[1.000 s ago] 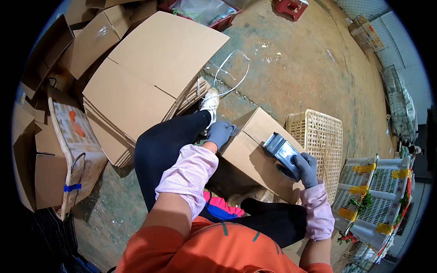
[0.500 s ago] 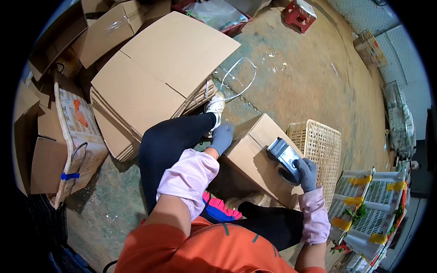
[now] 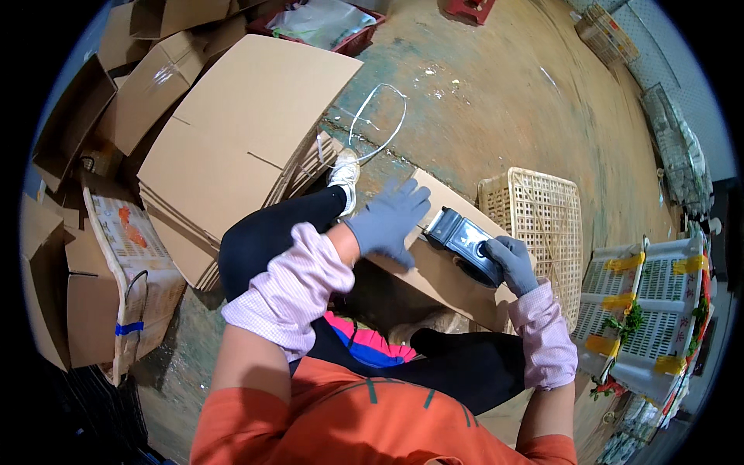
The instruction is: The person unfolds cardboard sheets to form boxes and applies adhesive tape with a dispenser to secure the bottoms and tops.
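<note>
In my gloved right hand (image 3: 512,265) is a dark tape dispenser (image 3: 470,245), resting over the top of a cardboard box (image 3: 459,289) between my legs. The dispenser's front end points toward the box's left side. My gloved left hand (image 3: 390,222) lies over the box's left end with its fingers spread, holding nothing. Its fingers hide part of that end. I cannot tell how firmly the palm touches the cardboard.
Flattened cardboard sheets (image 3: 240,132) are stacked to the left, by my shoe (image 3: 346,172). A woven plastic basket (image 3: 544,221) stands right of the box. White strapping (image 3: 403,116) loops on the floor. White crates (image 3: 647,302) stand at the right; open boxes (image 3: 147,89) at the far left.
My left hand has come up from the box's left side onto its end, and its fingers have spread. The tape dispenser has shifted toward the box's left end in my right hand.
</note>
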### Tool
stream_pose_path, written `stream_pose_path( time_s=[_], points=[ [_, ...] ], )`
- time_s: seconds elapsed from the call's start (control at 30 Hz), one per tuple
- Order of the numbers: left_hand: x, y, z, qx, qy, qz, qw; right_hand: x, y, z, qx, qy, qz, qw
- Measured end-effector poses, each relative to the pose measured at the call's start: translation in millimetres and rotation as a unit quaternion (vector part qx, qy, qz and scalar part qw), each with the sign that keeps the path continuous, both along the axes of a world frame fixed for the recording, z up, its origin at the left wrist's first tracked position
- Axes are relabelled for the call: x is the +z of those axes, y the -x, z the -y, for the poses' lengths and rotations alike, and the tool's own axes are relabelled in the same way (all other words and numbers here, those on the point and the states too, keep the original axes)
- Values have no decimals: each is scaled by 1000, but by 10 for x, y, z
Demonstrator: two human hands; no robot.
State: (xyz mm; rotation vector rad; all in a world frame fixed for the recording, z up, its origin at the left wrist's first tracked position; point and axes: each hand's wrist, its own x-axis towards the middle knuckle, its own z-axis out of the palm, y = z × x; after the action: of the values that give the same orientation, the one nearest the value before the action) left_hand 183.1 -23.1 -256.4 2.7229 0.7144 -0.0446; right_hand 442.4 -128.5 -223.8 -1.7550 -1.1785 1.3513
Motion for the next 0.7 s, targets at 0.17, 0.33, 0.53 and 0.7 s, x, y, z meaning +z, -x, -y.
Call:
stream_pose_path(
  time_s=[0.17,0.33,0.53,0.7],
  points=[
    [-10,-271,-530,207,245,372,871,79,57,-24,0,26,-4,1000],
    [-164,-768,-451,101,4,159,982,132,8,-7,39,27,45,998],
    [-425,-710,-396,78,0,247,966,199,20,20,10,115,33,993],
    [-264,-670,-319,56,-54,278,958,395,-213,33,21,150,30,988]
  ],
)
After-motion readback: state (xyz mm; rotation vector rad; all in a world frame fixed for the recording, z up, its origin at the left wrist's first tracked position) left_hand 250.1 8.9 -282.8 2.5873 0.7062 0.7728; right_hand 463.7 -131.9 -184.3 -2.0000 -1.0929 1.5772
